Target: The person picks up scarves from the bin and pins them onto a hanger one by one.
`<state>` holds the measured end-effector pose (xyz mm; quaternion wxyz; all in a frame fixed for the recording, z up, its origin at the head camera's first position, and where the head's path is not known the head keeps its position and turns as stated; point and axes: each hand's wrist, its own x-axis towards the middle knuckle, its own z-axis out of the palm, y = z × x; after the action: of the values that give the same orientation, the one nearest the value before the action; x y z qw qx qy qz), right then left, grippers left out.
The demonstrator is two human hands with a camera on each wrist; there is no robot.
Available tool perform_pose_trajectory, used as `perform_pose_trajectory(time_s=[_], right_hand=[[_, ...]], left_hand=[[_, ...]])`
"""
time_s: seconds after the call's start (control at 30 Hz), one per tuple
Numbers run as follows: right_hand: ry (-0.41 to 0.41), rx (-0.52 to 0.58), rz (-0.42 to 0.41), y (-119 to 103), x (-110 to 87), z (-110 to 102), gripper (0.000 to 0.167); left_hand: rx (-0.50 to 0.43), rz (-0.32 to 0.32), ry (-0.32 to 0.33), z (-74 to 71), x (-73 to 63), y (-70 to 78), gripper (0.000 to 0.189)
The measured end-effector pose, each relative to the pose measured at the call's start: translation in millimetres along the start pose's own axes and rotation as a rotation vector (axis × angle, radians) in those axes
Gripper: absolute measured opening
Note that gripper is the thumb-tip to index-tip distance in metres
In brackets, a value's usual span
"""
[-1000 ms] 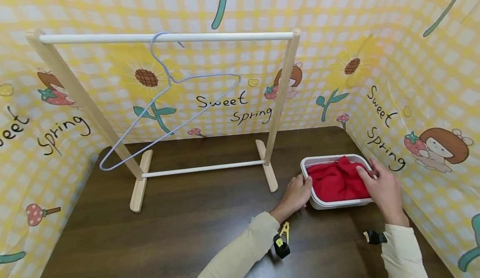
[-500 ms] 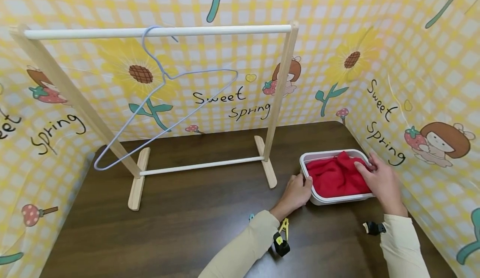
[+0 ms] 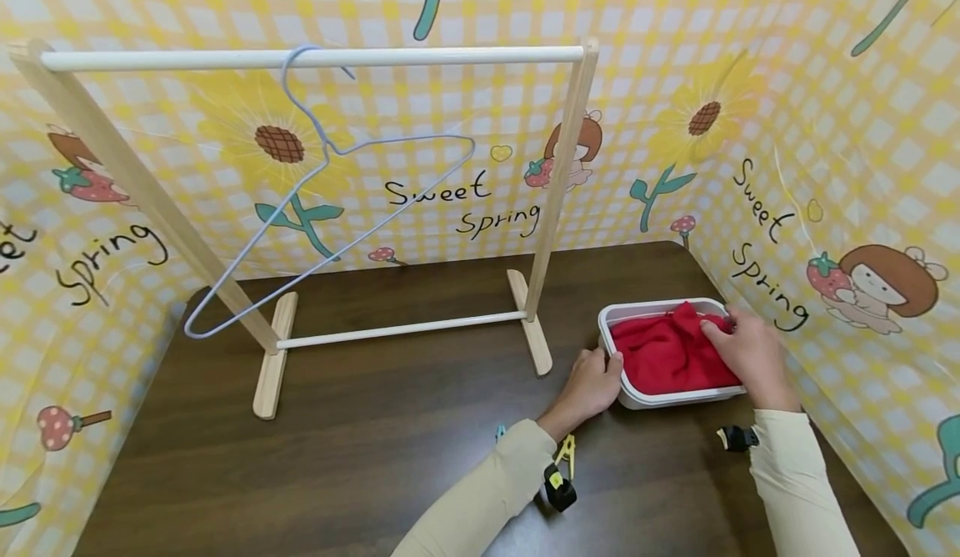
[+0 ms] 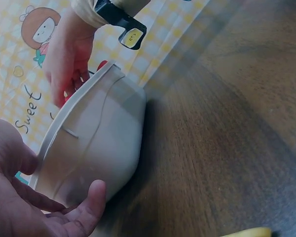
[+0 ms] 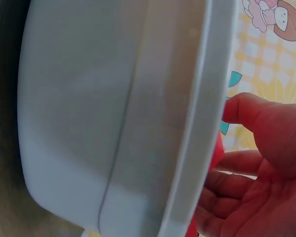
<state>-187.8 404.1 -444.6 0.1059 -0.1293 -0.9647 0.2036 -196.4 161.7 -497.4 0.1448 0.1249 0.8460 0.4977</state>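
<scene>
A white rectangular basin [image 3: 645,401] stands on the table at the right, with crumpled red cloth [image 3: 660,357] inside. My left hand [image 3: 588,386] grips the basin's left end, thumb at the rim; in the left wrist view, that hand [image 4: 19,192] has its fingers along the outer wall. Over the basin's right end is my right hand [image 3: 753,357], its thumb on the red cloth and its fingers bent down over the rim. The right wrist view shows the right hand [image 5: 276,163] reaching past the rim to the cloth, fingertips partly hidden.
A wooden rack [image 3: 562,182] with white bars stands left of the basin, a blue wire hanger [image 3: 330,148] hooked on its top bar. Yellow [image 3: 567,455] and teal [image 3: 501,433] clips lie by my left forearm. Patterned cloth walls [image 3: 847,207] enclose the table.
My right hand has shifted slightly left, further over the red cloth. My left hand keeps its hold on the basin. The head view has tilted a little, lifting the rack in the picture.
</scene>
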Motion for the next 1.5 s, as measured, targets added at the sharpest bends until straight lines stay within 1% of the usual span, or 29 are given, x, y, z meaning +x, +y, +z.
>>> perform_pose_trajectory(time_s=[0.07, 0.13, 0.23, 0.43, 0.53, 0.6, 0.7, 0.77, 0.83, 0.97, 1.07, 1.13, 1.2, 1.33, 1.43, 1.5], right_hand=[[-0.028, -0.006, 0.021, -1.7, 1.8, 0.2, 0.046], [-0.059, -0.006, 0.057, -3.6, 3.3, 0.0, 0.049], [-0.087, -0.011, 0.089, -5.6, 5.4, -0.9, 0.045], [-0.151, -0.003, 0.112, -7.3, 7.5, -4.9, 0.044], [-0.168, 0.006, 0.107, -7.5, 8.8, -6.3, 0.042], [-0.198, 0.021, 0.109, -7.2, 9.5, -7.6, 0.046], [-0.272, 0.063, 0.164, -6.9, 10.0, -9.9, 0.051], [-0.321, 0.082, 0.213, -6.6, 9.3, -11.3, 0.049], [-0.340, 0.085, 0.247, -6.1, 8.7, -11.6, 0.047], [-0.329, 0.080, 0.234, -4.4, 6.7, -10.2, 0.049], [-0.300, 0.071, 0.170, -2.2, 4.5, -6.8, 0.054], [-0.279, 0.096, 0.142, -1.4, 3.0, -3.1, 0.052], [-0.276, 0.131, 0.124, -1.0, 2.6, 0.4, 0.048], [-0.324, 0.226, 0.162, -1.6, 4.3, 5.4, 0.035], [-0.369, 0.250, 0.199, -1.9, 5.1, 6.2, 0.042], [-0.383, 0.235, 0.199, -1.4, 4.9, 6.4, 0.044]], left_hand=[[0.008, 0.008, -0.002, -0.3, 0.2, 0.2, 0.041], [0.014, 0.019, -0.002, -0.8, 0.6, 0.4, 0.042], [0.019, 0.030, -0.005, -1.8, 1.0, 1.1, 0.041], [0.018, 0.038, -0.016, -2.9, 2.0, 1.0, 0.038], [0.014, 0.034, -0.015, -3.1, 1.7, 1.4, 0.038], [0.009, 0.023, -0.020, -2.9, 0.7, 1.8, 0.039], [0.013, 0.014, -0.026, -1.7, -1.0, 1.8, 0.041], [0.019, 0.013, -0.031, -1.0, -2.2, 1.8, 0.041], [0.027, 0.019, -0.030, -0.6, -3.0, 1.9, 0.042], [0.033, 0.025, -0.024, -0.7, -3.8, 2.7, 0.042], [0.034, 0.023, -0.022, -0.6, -4.3, 2.1, 0.042], [0.035, 0.026, -0.020, -0.5, -4.5, 1.2, 0.041], [0.028, 0.026, -0.021, -1.2, -4.8, 0.4, 0.040], [0.014, 0.019, -0.018, -2.0, -5.0, -1.1, 0.039], [0.012, 0.021, -0.014, -2.1, -5.3, -2.3, 0.039], [0.011, 0.024, -0.013, -2.0, -5.5, -3.3, 0.039]])
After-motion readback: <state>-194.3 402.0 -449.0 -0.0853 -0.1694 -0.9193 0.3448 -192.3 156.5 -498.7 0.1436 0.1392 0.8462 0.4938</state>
